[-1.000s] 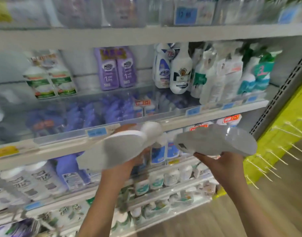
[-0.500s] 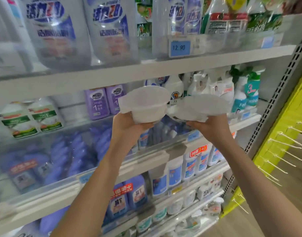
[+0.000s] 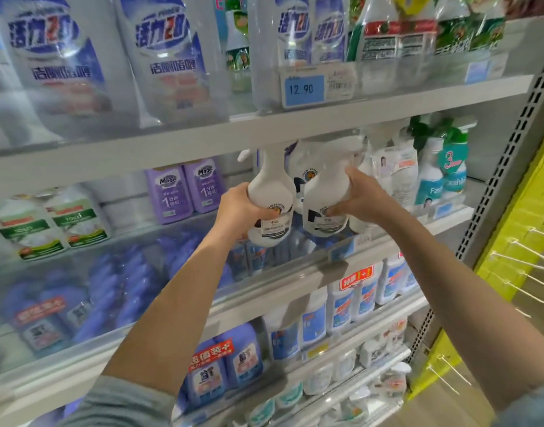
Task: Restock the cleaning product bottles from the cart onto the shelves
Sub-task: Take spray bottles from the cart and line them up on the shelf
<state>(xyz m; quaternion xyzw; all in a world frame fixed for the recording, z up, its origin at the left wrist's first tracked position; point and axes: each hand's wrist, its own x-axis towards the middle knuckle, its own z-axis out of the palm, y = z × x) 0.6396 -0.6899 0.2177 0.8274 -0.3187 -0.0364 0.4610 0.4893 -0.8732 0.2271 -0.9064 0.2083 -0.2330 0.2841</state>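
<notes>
White plastic left spray bottle (image 3: 269, 192) and right spray bottle (image 3: 324, 192), upright, clamped by left hand (image 3: 237, 214) and right hand (image 3: 364, 200) fingers; grey shelf (image 3: 434, 218) directly ahead.

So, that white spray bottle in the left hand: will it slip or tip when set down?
Probably stiff: the white spray bottle keeps its shape in the grip of the left hand. Smooth plastic may be slippery, though the hand wraps its wide lower body. The tall narrow neck and trigger head suggest it could tip if nudged up high.
</notes>
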